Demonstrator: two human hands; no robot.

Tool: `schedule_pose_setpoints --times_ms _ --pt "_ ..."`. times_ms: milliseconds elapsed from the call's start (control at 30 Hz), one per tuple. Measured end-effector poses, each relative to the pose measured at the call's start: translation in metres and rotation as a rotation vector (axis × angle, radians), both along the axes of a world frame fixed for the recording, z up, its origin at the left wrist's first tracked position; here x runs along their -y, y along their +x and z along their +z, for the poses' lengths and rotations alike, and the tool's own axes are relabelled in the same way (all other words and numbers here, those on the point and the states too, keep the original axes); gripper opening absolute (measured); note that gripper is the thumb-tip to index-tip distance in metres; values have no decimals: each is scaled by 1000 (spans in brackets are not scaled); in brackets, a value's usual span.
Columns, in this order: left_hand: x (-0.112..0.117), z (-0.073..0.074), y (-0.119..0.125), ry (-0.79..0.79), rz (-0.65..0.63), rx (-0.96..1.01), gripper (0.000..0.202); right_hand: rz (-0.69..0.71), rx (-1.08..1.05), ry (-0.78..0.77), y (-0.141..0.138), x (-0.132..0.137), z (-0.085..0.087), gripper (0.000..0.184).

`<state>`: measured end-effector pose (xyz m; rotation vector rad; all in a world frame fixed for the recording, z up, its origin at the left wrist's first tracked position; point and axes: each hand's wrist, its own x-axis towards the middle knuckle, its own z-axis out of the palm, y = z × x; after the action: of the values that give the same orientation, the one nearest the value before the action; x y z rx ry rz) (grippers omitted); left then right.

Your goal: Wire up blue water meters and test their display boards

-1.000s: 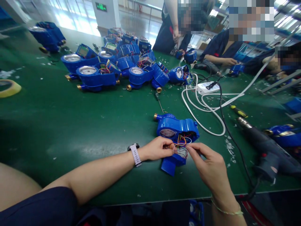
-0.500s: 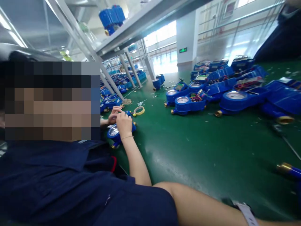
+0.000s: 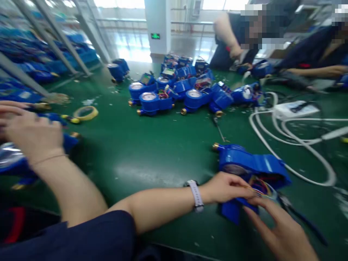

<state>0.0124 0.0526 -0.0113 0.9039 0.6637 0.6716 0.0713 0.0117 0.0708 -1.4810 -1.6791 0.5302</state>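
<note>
A blue water meter (image 3: 236, 156) with a brass pipe end lies on its side before me, its housing open and coloured wires (image 3: 262, 185) coming out. My left hand (image 3: 227, 186), with a pale watch strap at the wrist, pinches at the ends of these wires. My right hand (image 3: 285, 228) meets it from the lower right, thumb and forefinger closing in at the same spot; what lies between them is too small to make out. Below the fingers is a flat blue piece (image 3: 230, 212). Dark-handled pliers (image 3: 307, 221) lie to the right, beside the meter.
At left, a co-worker's hand (image 3: 35, 134) works over another blue meter (image 3: 13, 159), near a yellow tape roll (image 3: 86, 113). Several meters (image 3: 194, 96) are heaped at the back. A screwdriver (image 3: 219, 128), white cable (image 3: 261, 134) and power strip (image 3: 296, 108) lie beyond mine. Two people sit behind.
My view has swung right and down from the co-worker on the left. Both my hands and the meter at them have come into view; earlier only my watch strap showed.
</note>
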Motion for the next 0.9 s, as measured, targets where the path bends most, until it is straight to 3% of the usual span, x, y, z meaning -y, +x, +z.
schedule_pose_setpoints --times_ms 67,100,167,367,533,900 --pt "0 10 -6 -38 -8 36 8 39 177 -7 73 26 -16 37" --pt "0 12 -9 -57 -7 50 6 71 242 -51 92 34 -23 29" --pt "-1 16 -12 -82 -33 72 3 86 255 -96 106 41 -34 17" --pt "1 20 -13 -88 -52 43 4 15 -34 -182 85 35 -37 17" --pt "1 20 -13 -37 -46 -7 2 -57 -265 -203 84 35 -39 16" --pt "2 23 -12 10 -73 -19 13 -119 -401 -206 74 29 -40 16"
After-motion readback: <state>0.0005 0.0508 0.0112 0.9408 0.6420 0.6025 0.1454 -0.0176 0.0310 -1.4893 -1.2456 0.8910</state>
